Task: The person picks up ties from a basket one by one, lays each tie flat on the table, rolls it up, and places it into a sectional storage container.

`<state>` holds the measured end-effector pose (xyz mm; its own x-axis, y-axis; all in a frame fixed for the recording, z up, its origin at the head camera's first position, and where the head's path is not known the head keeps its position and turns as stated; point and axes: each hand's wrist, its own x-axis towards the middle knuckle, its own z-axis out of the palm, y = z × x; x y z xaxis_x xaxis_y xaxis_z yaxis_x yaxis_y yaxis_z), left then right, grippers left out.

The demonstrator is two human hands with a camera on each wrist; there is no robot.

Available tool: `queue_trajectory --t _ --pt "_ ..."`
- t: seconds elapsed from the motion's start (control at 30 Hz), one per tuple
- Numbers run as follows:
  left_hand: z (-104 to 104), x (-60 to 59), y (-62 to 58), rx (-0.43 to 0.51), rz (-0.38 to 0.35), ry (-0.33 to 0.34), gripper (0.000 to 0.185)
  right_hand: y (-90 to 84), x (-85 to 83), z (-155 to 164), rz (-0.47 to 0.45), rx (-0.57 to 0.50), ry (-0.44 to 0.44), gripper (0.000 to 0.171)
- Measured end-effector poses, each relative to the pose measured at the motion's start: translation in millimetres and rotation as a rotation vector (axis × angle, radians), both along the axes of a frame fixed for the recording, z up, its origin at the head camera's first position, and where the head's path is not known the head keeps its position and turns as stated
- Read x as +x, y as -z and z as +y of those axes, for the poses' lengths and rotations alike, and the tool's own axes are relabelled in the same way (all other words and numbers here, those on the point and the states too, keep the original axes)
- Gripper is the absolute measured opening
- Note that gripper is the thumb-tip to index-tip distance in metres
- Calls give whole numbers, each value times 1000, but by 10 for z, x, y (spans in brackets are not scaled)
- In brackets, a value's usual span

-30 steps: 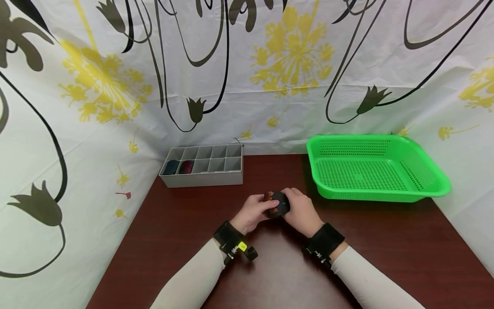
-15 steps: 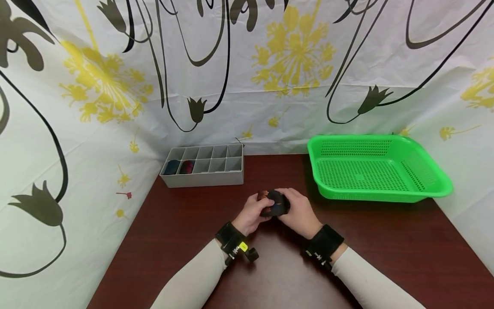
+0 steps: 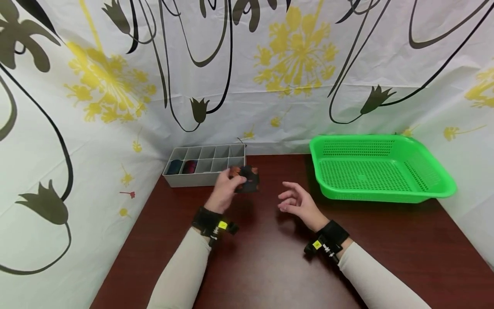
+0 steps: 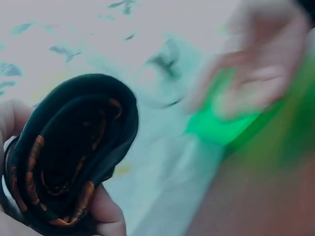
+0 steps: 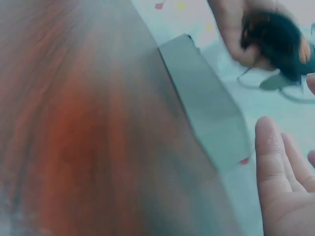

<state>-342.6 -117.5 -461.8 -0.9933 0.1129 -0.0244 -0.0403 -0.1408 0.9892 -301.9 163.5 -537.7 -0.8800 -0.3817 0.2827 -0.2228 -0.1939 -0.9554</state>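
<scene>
A rolled-up dark cloth with an orange pattern (image 3: pixel 251 179) is in my left hand (image 3: pixel 221 195), thumb on its near face. In the left wrist view the end of the cloth roll (image 4: pixel 74 152) shows its wound layers, pinched between thumb and fingers. The roll is up off the table, beside the right end of the grey compartment box (image 3: pixel 200 179), and overlaps that corner in the head view. My right hand (image 3: pixel 302 206) holds nothing; its fingers are loosely bent above the table, apart from the roll.
In the box's front row, the leftmost compartments hold a dark blue roll (image 3: pixel 175 166) and a red-and-dark roll (image 3: pixel 190 166). A green plastic basket (image 3: pixel 370 196) stands at the back right. Patterned white cloth (image 3: pixel 231 116) hangs behind the dark red-brown table (image 3: pixel 270 266).
Both hands were on the roll at the middle of the table. My right hand has let go and drawn right; my left hand has carried the roll left and back toward the box.
</scene>
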Motion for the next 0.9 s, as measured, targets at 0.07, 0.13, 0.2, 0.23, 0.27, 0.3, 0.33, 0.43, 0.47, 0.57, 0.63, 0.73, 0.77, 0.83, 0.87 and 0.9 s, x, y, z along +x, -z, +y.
queue_trajectory --t 0.07,0.13,0.2,0.23,0.27,0.3,0.33,0.43,0.47,0.57,0.63,0.73,0.77,0.83,0.87,0.9 --pt "-201 -97 -83 -85 31 -75 42 107 -38 44 -85 -22 -38 60" --pt "-415 -194 -153 -210 49 -167 47 181 -67 77 -156 -33 -72 55" --pt "-639 -300 -198 -389 75 -263 51 230 -91 100 -200 -30 -103 53" --pt "-747 -359 -217 -487 81 -307 52 243 -101 106 -209 -23 -114 54" --pt "-847 -416 -239 -579 82 -343 52 251 -110 112 -208 -18 -122 55" --pt "-936 -483 -249 -660 82 -367 50 252 -116 115 -206 -12 -123 56" --pt "-1017 -553 -254 -731 83 -377 45 256 -122 121 -205 -6 -124 56" --pt "-1195 -756 -257 -869 67 -341 32 258 -130 133 -204 2 -125 53" --pt "-1237 -818 -257 -881 63 -311 27 254 -128 133 -209 -3 -128 51" --pt "-1332 -958 -275 -899 25 -217 23 249 -120 128 -227 -41 -154 46" --pt "-1370 -1016 -301 -899 -8 -150 25 246 -114 121 -236 -66 -170 44" --pt "-1392 -1052 -344 -885 -74 -80 40 244 -110 117 -238 -80 -178 42" --pt "-1392 -1056 -357 -884 -88 -61 47 242 -109 115 -238 -78 -176 41" --pt "-1385 -1057 -383 -881 -99 -52 55 237 -113 114 -237 -69 -172 40" --pt "-1382 -1067 -379 -893 -97 -57 55 230 -115 109 -236 -61 -166 40" --pt "-1374 -1075 -377 -911 -92 -57 51 218 -117 100 -229 -46 -153 40"
